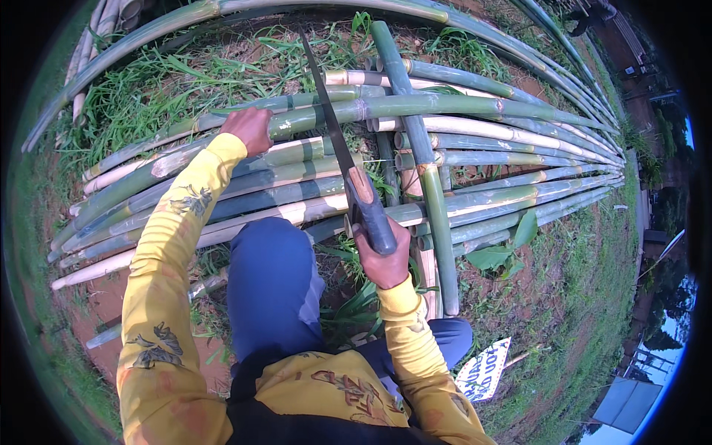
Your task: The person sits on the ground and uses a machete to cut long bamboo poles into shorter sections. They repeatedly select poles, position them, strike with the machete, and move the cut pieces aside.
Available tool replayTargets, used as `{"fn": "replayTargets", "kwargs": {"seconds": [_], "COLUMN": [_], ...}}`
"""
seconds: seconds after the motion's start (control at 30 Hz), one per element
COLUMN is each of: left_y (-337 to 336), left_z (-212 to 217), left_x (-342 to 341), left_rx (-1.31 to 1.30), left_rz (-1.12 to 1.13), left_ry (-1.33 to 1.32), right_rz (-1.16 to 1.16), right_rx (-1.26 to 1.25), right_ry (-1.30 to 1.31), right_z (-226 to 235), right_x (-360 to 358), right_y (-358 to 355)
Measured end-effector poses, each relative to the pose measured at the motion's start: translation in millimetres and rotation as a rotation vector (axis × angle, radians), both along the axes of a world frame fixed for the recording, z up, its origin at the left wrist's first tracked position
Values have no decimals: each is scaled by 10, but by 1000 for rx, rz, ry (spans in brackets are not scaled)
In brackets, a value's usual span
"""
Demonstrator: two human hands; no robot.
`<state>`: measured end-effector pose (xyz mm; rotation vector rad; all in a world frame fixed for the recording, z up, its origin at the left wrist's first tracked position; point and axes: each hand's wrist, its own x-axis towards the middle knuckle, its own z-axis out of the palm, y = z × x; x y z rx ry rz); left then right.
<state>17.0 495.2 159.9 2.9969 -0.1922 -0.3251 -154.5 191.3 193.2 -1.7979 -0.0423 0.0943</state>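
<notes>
In my right hand (386, 256) is a handsaw (332, 119), gripped by its dark handle with the long blade pointing up and away. The blade crosses over a green bamboo pole (463, 107); I cannot tell whether the teeth touch it. My left hand (251, 130) is closed at that pole's left end, just left of the blade. A shorter green bamboo pole (436, 215) lies crosswise beneath the long one, right of the saw. Many bamboo poles (282, 176) are spread side by side below the blade and to the left.
Further bamboo poles (504, 196) run together toward the right. Long curved bamboo poles (289, 6) arch across the far side. My blue-trousered knee (271, 274) is close to the near poles. A white hand-lettered sign (482, 369) and a big green leaf (489, 258) lie at the right.
</notes>
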Motion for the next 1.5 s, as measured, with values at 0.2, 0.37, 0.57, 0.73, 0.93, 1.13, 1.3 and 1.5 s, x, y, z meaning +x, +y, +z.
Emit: {"fn": "replayTargets", "kwargs": {"seconds": [0.2, 0.37, 0.57, 0.73, 0.93, 1.13, 1.3, 1.5], "left_y": [216, 171, 89, 193, 82, 259, 241, 100], "left_z": [71, 15, 166, 90, -41, 41, -35, 84], "left_x": [33, 56, 132, 87, 100, 87, 26, 179], "left_rx": [55, 0, -1, 9, -13, -25, 5, 11], "left_rz": [10, 17, 22, 34, 28, 24, 43, 8], "left_ry": [13, 34, 18, 41, 11, 2, 56, -43], "right_rz": [0, -27, -3, -25, 15, -34, -24, -37], "right_rx": [-29, -88, 15, -128, 20, -70, -82, 17], "right_ry": [-54, 120, -81, 90, -44, -78, 64, -158], "right_z": [-185, 158, -30, 48, -95, -13, 177, -207], "right_x": [-574, -1073, 471, -1148, 206, -482, -919, 565], "right_y": [41, -325, 353, -316, 217, 94, -203, 434]}}
